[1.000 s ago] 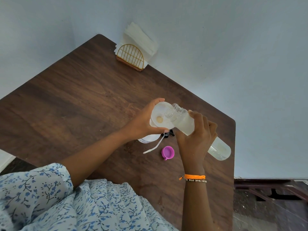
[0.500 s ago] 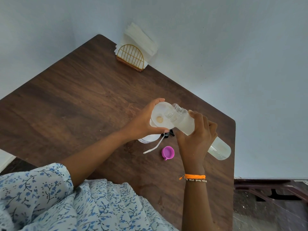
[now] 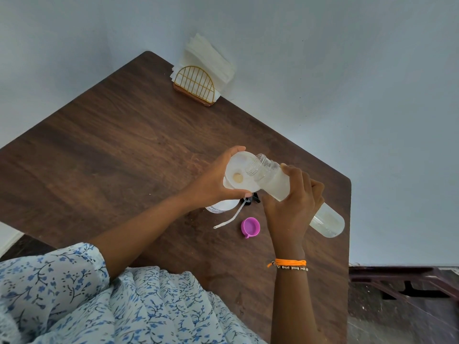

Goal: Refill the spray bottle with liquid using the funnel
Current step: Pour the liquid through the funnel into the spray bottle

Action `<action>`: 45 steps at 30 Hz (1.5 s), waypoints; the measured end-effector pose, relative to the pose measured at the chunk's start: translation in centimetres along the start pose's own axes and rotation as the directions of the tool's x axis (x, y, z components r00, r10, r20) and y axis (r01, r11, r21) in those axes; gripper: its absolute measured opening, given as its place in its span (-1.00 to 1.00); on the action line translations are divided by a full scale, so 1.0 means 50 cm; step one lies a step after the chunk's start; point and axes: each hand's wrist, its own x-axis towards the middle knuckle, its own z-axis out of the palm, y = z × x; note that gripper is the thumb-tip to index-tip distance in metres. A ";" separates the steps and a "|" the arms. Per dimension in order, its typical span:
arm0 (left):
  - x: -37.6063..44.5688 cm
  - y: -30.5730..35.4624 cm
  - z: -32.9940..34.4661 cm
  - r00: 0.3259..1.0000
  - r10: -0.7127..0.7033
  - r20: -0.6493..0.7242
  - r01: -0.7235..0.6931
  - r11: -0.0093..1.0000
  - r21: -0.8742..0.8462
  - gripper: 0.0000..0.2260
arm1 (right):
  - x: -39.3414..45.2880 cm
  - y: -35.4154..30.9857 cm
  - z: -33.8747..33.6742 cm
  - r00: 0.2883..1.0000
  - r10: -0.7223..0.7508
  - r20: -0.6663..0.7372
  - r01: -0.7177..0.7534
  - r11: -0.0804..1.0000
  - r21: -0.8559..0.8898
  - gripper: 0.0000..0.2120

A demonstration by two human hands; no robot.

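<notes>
Nothing has shifted since before: your left hand (image 3: 211,184) grips the funnel (image 3: 238,175), right hand (image 3: 293,202) clamps the tilted clear bottle (image 3: 275,181); pour slowly, mouth over centre.

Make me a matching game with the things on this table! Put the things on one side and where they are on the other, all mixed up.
Things:
1. funnel
2. clear bottle
3. pink cap
4. napkin holder

Places:
A. far edge of the table, by the wall
B. tilted in the right hand
C. lying loose on the table
D. held by the left hand

Pairs: 1-D, 2-B, 3-C, 4-A
</notes>
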 end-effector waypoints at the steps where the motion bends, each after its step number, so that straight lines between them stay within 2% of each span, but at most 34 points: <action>1: 0.000 0.001 0.000 1.000 0.001 0.001 -0.001 1.000 0.000 -0.23 | 0.000 -0.001 0.000 1.000 0.001 0.001 -0.001 1.000 -0.002 -0.33; 39: -0.002 0.007 -0.002 1.000 0.006 0.003 -0.006 1.000 -0.007 -0.23 | 0.000 -0.001 0.001 1.000 0.007 0.007 -0.007 1.000 0.009 -0.33; 45: -0.005 0.007 -0.003 1.000 0.015 0.007 -0.014 0.999 -0.052 -0.23 | 0.002 -0.002 -0.001 1.000 0.005 0.003 -0.005 1.000 0.012 -0.33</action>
